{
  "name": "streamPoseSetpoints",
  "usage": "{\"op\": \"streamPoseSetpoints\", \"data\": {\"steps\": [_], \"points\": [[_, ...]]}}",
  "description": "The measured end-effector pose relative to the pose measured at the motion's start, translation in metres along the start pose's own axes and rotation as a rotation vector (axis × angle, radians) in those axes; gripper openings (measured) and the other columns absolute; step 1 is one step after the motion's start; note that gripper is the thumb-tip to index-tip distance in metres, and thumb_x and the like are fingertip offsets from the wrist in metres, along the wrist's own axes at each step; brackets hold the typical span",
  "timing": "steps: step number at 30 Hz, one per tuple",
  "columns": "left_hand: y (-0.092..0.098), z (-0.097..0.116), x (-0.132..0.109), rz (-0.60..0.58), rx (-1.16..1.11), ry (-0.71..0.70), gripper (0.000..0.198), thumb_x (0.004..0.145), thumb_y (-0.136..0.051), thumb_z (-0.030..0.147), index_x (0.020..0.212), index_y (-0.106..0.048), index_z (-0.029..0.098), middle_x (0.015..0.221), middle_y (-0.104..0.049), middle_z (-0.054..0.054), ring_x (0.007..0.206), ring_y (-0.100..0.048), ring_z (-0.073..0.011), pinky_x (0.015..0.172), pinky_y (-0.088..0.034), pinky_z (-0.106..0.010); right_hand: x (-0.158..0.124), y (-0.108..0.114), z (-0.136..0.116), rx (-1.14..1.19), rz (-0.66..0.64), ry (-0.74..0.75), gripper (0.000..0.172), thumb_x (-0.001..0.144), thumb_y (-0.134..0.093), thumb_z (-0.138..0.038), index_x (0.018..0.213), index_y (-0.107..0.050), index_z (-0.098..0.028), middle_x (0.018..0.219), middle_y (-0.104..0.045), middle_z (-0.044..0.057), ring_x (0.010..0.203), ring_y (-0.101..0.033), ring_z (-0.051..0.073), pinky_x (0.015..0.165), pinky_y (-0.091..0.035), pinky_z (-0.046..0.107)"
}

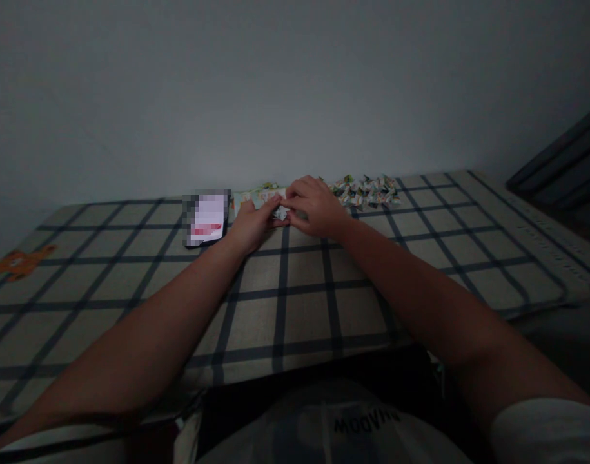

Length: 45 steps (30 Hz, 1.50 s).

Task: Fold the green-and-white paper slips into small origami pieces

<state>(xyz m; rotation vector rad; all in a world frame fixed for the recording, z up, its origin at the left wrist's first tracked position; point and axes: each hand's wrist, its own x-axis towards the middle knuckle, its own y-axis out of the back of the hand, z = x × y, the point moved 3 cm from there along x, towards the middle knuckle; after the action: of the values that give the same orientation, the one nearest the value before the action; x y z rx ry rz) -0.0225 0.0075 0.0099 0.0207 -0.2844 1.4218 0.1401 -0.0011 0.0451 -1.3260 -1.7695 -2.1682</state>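
Note:
My left hand [253, 223] and my right hand [314, 207] meet near the back of the checked cloth. Between their fingertips is a small piece of folded paper [280, 211], pale with coloured print. Both hands have their fingers closed on it. Flat printed paper [245, 198] lies just behind my left hand. To the right of my right hand, several small folded paper pieces [367, 191] lie close together in rows. My fingers partly hide the held piece, so its exact shape cannot be made out.
A phone [208, 216] with a lit screen rests left of my left hand. An orange animal-shaped item [21, 263] lies at the far left. The checked cloth [304, 309] covers the table, which meets a plain wall [285, 90]. Dark slats [565, 154] stand at the right.

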Motion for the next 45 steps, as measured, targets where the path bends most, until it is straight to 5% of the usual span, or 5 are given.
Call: {"op": "streamPoseSetpoints", "data": {"steps": [7, 10, 16, 26, 45], "points": [[0.0, 0.004, 0.0, -0.005, 0.0, -0.017, 0.048, 0.081, -0.079, 0.053, 0.11, -0.069, 0.016, 0.105, -0.076, -0.011, 0.081, -0.074, -0.0189, 0.069, -0.065, -0.031, 0.001, 0.003, 0.014, 0.224, 0.364, -0.292, 0.028, 0.099, -0.053, -0.039, 0.113, -0.069, -0.022, 0.115, -0.063, 0.01, 0.113, -0.054, 0.024, 0.102, -0.041, 0.043], [-0.001, 0.006, -0.001, -0.018, 0.021, -0.032, 0.049, 0.081, -0.078, 0.054, 0.111, -0.071, 0.016, 0.107, -0.076, -0.011, 0.08, -0.073, -0.0178, 0.068, -0.064, -0.028, 0.004, -0.002, 0.024, 0.411, 0.45, -0.452, 0.04, 0.099, -0.053, -0.049, 0.119, -0.065, -0.018, 0.107, -0.066, 0.01, 0.096, -0.059, 0.019, 0.089, -0.048, 0.035], [0.0, 0.006, 0.0, -0.055, 0.048, -0.096, 0.049, 0.079, -0.079, 0.056, 0.11, -0.073, 0.019, 0.111, -0.076, -0.01, 0.083, -0.073, -0.0185, 0.072, -0.064, -0.029, 0.007, -0.012, 0.019, 0.565, 0.176, -0.577, 0.042, 0.094, -0.061, -0.053, 0.079, -0.068, -0.015, 0.066, -0.061, 0.001, 0.066, -0.054, 0.013, 0.066, -0.043, 0.026], [0.001, 0.0, 0.002, 0.072, -0.037, 0.013, 0.049, 0.071, -0.087, 0.052, 0.101, -0.073, 0.015, 0.107, -0.077, -0.012, 0.082, -0.074, -0.0191, 0.072, -0.063, -0.03, 0.007, -0.016, 0.022, 0.599, 0.217, -0.585, 0.038, 0.086, -0.074, -0.037, 0.061, -0.052, -0.018, 0.058, -0.042, -0.006, 0.061, -0.042, 0.01, 0.059, -0.032, 0.024], [0.009, -0.002, 0.007, 0.092, -0.018, -0.014, 0.039, 0.068, -0.09, 0.04, 0.092, -0.075, 0.014, 0.093, -0.077, -0.01, 0.076, -0.072, -0.019, 0.07, -0.059, -0.03, 0.009, -0.007, 0.006, 1.014, 0.092, -0.819, 0.026, 0.094, -0.068, -0.023, 0.07, -0.062, -0.014, 0.055, -0.061, -0.004, 0.047, -0.054, 0.004, 0.045, -0.043, 0.013]]}}
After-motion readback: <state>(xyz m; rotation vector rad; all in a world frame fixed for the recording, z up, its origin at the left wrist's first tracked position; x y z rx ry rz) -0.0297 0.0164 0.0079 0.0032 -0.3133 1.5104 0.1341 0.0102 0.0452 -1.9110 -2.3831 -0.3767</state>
